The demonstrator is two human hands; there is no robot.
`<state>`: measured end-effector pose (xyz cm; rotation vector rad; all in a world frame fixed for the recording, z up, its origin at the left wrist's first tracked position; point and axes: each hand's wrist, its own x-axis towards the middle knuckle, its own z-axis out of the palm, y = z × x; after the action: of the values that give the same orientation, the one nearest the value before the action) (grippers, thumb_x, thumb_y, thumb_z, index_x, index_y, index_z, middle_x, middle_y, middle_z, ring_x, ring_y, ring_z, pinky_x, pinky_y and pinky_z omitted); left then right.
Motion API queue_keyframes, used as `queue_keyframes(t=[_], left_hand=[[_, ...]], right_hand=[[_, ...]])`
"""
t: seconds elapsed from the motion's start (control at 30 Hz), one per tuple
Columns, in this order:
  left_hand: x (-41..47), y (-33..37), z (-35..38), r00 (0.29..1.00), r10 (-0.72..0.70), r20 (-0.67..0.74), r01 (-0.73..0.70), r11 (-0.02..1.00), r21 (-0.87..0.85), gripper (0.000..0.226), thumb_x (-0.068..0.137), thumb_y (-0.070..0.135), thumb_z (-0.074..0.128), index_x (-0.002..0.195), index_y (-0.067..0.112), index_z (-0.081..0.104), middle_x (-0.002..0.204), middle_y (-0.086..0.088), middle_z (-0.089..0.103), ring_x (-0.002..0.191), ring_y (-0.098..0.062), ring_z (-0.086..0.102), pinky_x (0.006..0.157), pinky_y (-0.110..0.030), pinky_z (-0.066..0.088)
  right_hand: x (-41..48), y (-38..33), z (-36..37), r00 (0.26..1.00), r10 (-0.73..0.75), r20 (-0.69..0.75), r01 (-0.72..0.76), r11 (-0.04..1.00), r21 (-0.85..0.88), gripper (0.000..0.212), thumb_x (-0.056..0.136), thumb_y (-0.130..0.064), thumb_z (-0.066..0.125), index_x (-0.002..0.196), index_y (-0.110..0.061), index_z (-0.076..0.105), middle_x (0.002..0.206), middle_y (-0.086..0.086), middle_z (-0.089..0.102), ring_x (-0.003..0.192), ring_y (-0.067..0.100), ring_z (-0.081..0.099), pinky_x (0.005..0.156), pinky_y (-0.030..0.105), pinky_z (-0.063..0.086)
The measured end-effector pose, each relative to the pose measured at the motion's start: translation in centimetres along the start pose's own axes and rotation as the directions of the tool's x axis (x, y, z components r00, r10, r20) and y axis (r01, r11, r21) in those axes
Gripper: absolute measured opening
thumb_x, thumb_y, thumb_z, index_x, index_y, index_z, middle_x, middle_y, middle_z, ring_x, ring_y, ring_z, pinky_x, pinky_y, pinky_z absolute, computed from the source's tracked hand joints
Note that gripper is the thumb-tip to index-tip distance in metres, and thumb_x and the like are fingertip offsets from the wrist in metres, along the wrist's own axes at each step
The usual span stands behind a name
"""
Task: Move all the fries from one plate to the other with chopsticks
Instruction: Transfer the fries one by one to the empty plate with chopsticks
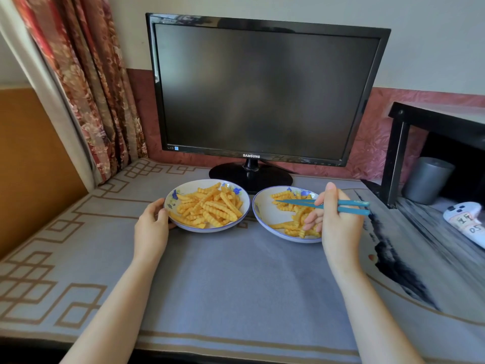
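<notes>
Two white plates with blue flower rims stand side by side on the grey mat. The left plate (183,189) holds a large heap of yellow crinkle-cut fries (210,208). The right plate (265,219) holds fewer fries (288,227), spread along its far and near sides. My left hand (152,224) grips the left plate's near-left rim. My right hand (338,227) holds a pair of teal chopsticks (296,203) over the right plate, tips pointing left above its far fries. I see no fry between the tips.
A black Samsung monitor (252,93) stands just behind the plates, its base (250,177) touching their far edges. A black shelf (409,143) with a grey cup (427,179) and a white controller (467,222) is at the right. A curtain (86,88) hangs at the left.
</notes>
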<state>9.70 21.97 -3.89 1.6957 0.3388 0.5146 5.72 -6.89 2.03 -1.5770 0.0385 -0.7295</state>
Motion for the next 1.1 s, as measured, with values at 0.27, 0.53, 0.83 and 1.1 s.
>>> queue_keyframes(t=[0.27,0.53,0.83,1.1], left_hand=[[0.17,-0.19,-0.04,1.0,-0.006,0.006,0.006,1.0,0.01,0.038,0.1,0.01,0.038,0.135,0.009,0.052,0.127,-0.009,0.061,0.092,-0.02,0.066,0.076,-0.024,0.05],[0.21,-0.23,-0.01,1.0,-0.011,0.007,0.011,1.0,0.018,0.039,0.099,0.011,0.038,0.135,0.01,0.052,0.125,-0.008,0.062,0.093,-0.02,0.067,0.073,-0.021,0.048],[0.03,-0.02,-0.01,1.0,0.003,0.004,-0.004,1.0,0.014,0.037,0.099,0.01,0.038,0.133,0.01,0.053,0.121,-0.009,0.063,0.092,-0.024,0.068,0.083,-0.03,0.049],[0.09,-0.1,-0.05,1.0,0.0,0.008,0.0,1.0,0.008,0.037,0.099,0.009,0.038,0.133,0.01,0.052,0.123,-0.01,0.063,0.093,-0.023,0.067,0.087,-0.033,0.051]], right_hand=[[0.05,0.1,0.32,0.999,-0.051,-0.004,0.051,0.996,-0.069,0.037,0.103,-0.031,0.043,0.069,-0.02,0.054,0.051,0.017,0.058,0.044,0.031,0.057,0.04,0.019,0.037],[0.02,0.3,0.36,1.0,0.0,0.014,0.001,0.997,-0.076,0.039,0.103,-0.03,0.041,0.07,-0.012,0.051,0.053,0.018,0.058,0.042,0.024,0.055,0.039,0.016,0.036],[-0.37,-0.23,0.18,0.998,0.017,0.061,-0.015,1.0,-0.027,0.04,0.103,-0.027,0.04,0.07,-0.008,0.052,0.048,0.018,0.056,0.037,0.024,0.054,0.037,0.017,0.036],[-0.18,-0.02,-0.11,1.0,0.008,0.007,-0.009,1.0,0.018,0.038,0.103,-0.027,0.042,0.069,-0.013,0.052,0.048,0.015,0.059,0.039,0.024,0.057,0.039,0.02,0.037]])
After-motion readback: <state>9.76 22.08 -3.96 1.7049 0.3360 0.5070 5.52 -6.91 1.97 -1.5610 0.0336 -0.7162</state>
